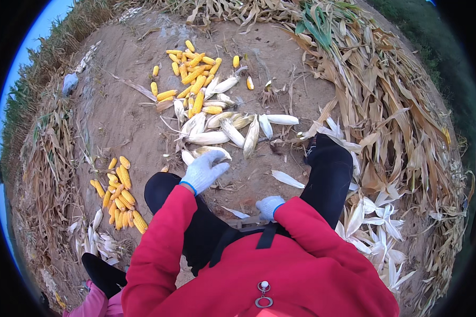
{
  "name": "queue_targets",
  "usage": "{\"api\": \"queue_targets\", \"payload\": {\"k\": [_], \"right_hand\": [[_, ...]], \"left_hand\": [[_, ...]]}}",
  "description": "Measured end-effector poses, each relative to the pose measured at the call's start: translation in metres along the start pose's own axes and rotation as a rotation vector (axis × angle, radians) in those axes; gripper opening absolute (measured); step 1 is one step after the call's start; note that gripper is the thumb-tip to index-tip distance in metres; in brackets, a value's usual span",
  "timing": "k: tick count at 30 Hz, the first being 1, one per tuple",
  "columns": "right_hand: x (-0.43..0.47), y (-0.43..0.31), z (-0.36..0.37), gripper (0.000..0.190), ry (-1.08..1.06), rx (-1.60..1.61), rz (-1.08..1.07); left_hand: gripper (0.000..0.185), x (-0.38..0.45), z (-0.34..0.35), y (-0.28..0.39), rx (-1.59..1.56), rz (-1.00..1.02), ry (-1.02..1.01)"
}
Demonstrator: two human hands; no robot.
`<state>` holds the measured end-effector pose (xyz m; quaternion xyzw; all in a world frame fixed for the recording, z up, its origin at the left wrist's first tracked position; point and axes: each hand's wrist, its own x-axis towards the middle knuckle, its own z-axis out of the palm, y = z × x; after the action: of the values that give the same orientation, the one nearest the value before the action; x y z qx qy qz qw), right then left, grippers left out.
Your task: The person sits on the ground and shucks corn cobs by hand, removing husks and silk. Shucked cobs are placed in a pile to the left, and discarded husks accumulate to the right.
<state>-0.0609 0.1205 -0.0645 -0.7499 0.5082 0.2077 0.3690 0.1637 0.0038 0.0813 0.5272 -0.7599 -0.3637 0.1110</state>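
My left hand (204, 171), in a white knit glove with a blue cuff, reaches forward over my left knee. Its thumb stands apart from the curved fingers, and no object shows between them. Just beyond the fingertips lies an ear of corn in its husk (211, 150), partly covered by the hand; I cannot tell if they touch. My right hand (269, 207), gloved the same way, is curled low in front of my waist, and its palm side is hidden. Further ahead, several unhusked ears (208, 137) border a heap of bare yellow cobs (196, 73).
A second pile of yellow cobs (121, 198) lies at the left. Stripped husks (380, 226) cover the ground by my right leg. Dry corn stalks (377, 91) are banked along the right side. At the lower left, another person's leg (103, 273) shows.
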Motion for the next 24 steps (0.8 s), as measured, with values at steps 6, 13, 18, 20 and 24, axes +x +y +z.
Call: {"api": "queue_targets", "payload": {"k": [6,13,18,20,24], "right_hand": [[0.027,-0.011,-0.01,0.038,0.035,0.064,-0.083],[0.05,-0.011,-0.015,0.034,-0.114,0.157,-0.022],[0.066,-0.012,-0.02,0.037,-0.135,0.286,-0.08],[0.076,-0.011,-0.037,0.041,-0.224,0.383,-0.079],[0.094,-0.006,-0.043,0.046,-0.175,0.667,0.009]], "left_hand": [[0.048,0.071,-0.099,-0.059,0.008,-0.112,0.192],[0.054,0.14,-0.06,-0.236,0.194,-0.297,-0.1],[0.068,0.201,-0.007,-0.305,0.231,-0.462,-0.085],[0.068,0.243,-0.013,-0.307,0.266,-0.442,-0.02],[0.071,0.306,-0.017,-0.333,0.364,-0.388,0.132]]}}
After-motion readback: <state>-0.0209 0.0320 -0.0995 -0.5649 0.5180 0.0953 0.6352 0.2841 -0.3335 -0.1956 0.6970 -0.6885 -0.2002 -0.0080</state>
